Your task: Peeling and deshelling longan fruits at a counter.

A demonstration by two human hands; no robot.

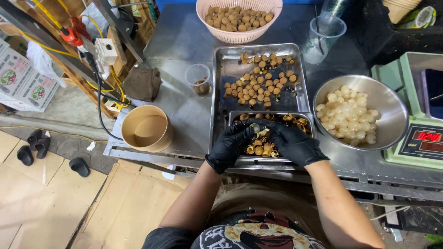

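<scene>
Both hands wear black gloves and meet over a small metal tray [240,160] of brown shells at the near table edge. The left hand [230,145] and right hand [291,143] pinch one pale, half-peeled fruit [255,127] between their fingertips. Behind them lies a large shiny tray [221,92] scattered with round brown fruit. To the right a steel bowl [387,99] holds glossy white peeled fruit, beside a green scale [417,147]. A tan paper tub [147,129] stands left; a pink plastic basket [237,37] sits farther back.
</scene>
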